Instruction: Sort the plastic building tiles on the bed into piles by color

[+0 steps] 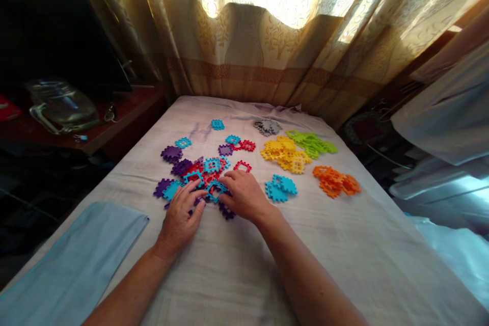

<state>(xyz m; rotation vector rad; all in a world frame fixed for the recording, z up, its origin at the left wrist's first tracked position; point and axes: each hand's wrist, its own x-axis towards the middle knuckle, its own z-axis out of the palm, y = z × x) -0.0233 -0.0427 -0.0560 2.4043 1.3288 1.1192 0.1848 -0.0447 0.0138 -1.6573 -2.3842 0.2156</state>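
Observation:
A mixed heap of red, purple and blue plastic interlocking tiles with notched edges lies in front of me. My left hand point(185, 210) rests on the heap's near left side, fingers apart, close to a blue tile point(172, 190). My right hand point(244, 194) reaches in from the right. Its thumb and fingers close around the right edge of a blue window-frame tile point(214, 191). Another blue window tile point(211, 164) lies just beyond, on red ones. Purple tiles point(171, 153) sit at the left, and a red frame tile point(242, 166) is beyond my right hand.
Separate piles hold blue tiles point(280, 187), yellow tiles point(284, 154), green tiles point(312, 143), orange tiles point(336, 182) and grey tiles point(267, 126). A folded blue cloth point(84, 254) lies at the left of the white-sheeted surface point(244, 285). A glass jug point(63, 107) stands on a side table.

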